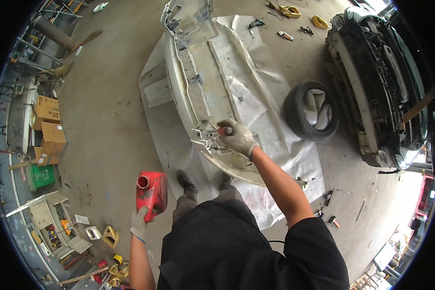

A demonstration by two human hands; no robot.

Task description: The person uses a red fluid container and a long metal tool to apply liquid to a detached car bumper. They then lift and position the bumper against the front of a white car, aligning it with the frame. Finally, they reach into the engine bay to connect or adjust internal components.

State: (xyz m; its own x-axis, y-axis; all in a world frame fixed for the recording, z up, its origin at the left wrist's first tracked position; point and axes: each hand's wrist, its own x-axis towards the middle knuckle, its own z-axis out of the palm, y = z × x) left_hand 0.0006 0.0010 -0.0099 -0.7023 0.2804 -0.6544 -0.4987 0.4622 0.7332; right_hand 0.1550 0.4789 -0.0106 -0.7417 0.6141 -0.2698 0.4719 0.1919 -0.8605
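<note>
Red plastic marks the jug [155, 195] at the lower left of centre in the head view, the gloved left hand [139, 222] with its grip clamped on the jug's lower end. Near the centre, the gloved right hand [239, 139] has its grip closed around a red-and-dark tool handle [227, 130], over the near end of a pale bumper [173, 72]. The bumper lies on a silvery sheet [299, 169], with a tyre [293, 113] right of centre.

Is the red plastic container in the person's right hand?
No, the gloved left hand grips the red plastic container, while the right hand holds a red-handled tool.
</note>
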